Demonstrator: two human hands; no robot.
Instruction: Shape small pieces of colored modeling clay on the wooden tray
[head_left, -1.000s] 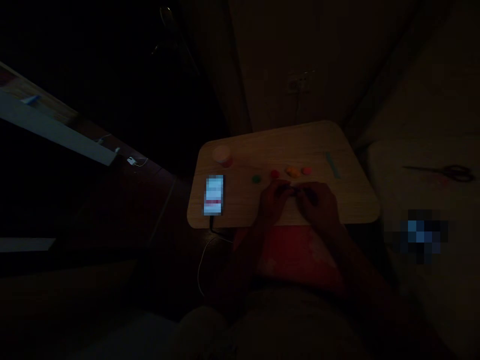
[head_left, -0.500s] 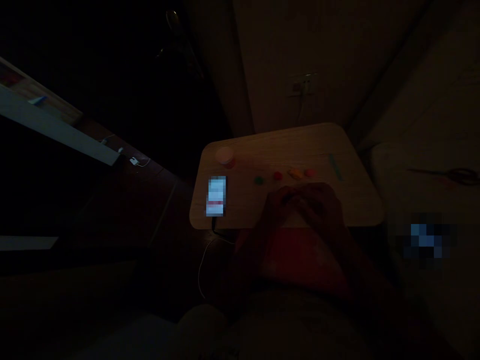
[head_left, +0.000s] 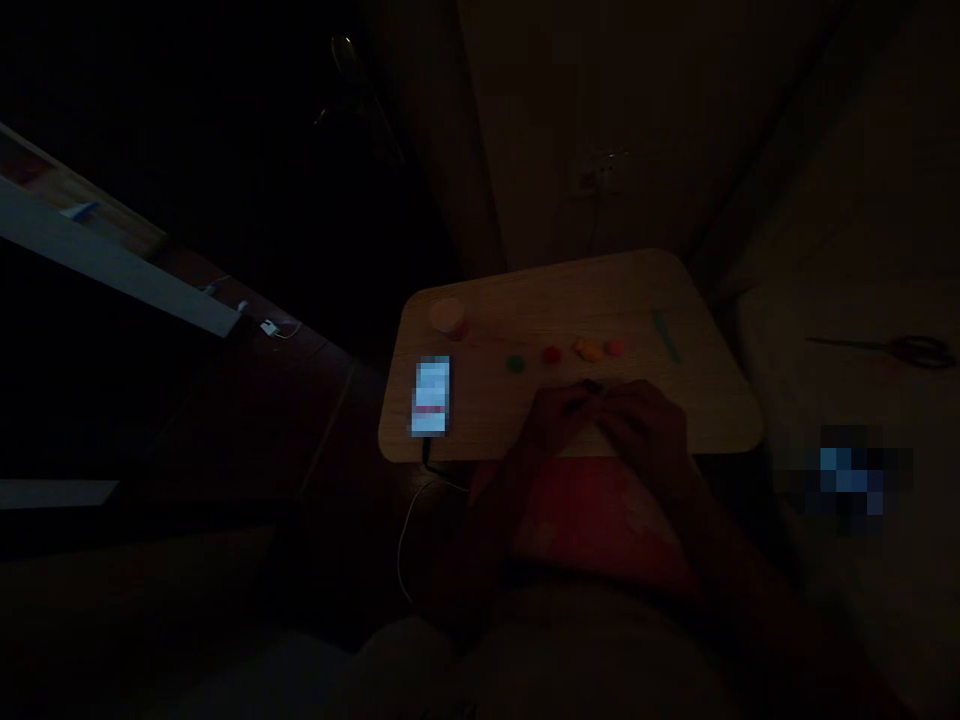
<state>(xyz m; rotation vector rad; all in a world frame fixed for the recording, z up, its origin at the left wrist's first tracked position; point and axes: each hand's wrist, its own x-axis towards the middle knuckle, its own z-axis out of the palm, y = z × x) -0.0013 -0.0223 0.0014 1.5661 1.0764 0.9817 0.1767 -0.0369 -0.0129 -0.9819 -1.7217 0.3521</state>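
Observation:
My left hand (head_left: pixel 553 418) and my right hand (head_left: pixel 646 418) meet over the front of a small wooden table (head_left: pixel 480 430). Between their fingertips shows a small dark lump (head_left: pixel 592 386), probably soft modelling clay, though the dimness hides its exact shape. Both hands are closed, pinching it from either side. Just beyond them lie a green lump (head_left: pixel 515 364), a red lump (head_left: pixel 552 355), an orange-yellow lump (head_left: pixel 588 349) and a pink lump (head_left: pixel 615 348) in a row. A flat teal stick (head_left: pixel 666 336) rests farther right.
A lidded tub (head_left: pixel 448 318) stands at the table's back left. In front of it lies a lit phone (head_left: pixel 431 396) with a cable (head_left: pixel 426 452) running off the edge. Scissors (head_left: pixel 911 350) lie on a pale surface to the right. The room is very dark.
My fingers have shifted and opened up slightly, so the dark lump now shows between the fingertips. The things on the table have stayed in place; the view moved a little.

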